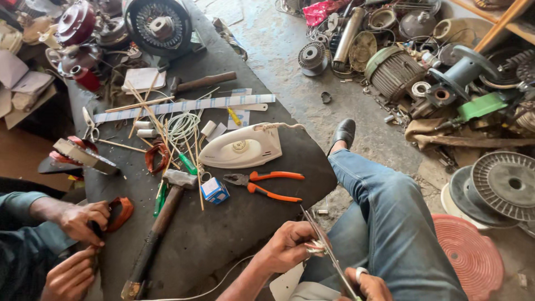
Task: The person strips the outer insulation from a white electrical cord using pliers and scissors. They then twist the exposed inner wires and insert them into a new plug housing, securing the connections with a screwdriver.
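Right hand (370,285) grips scissors (329,251) | left hand (287,245) at table edge (312,195)

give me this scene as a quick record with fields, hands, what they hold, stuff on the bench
setting: dark workbench top in a cluttered repair workshop
left hand: pinches a small pale bundle of wire at the long metal scissors
right hand: at the scissors' handle end, a ring on one finger
bench items: white electric clothes iron, orange-handled pliers, wooden-handled hammer, small blue and white box, coil of white wire
other person: two hands at lower left, on a copper-coloured coil
floor: motor parts and spools, right
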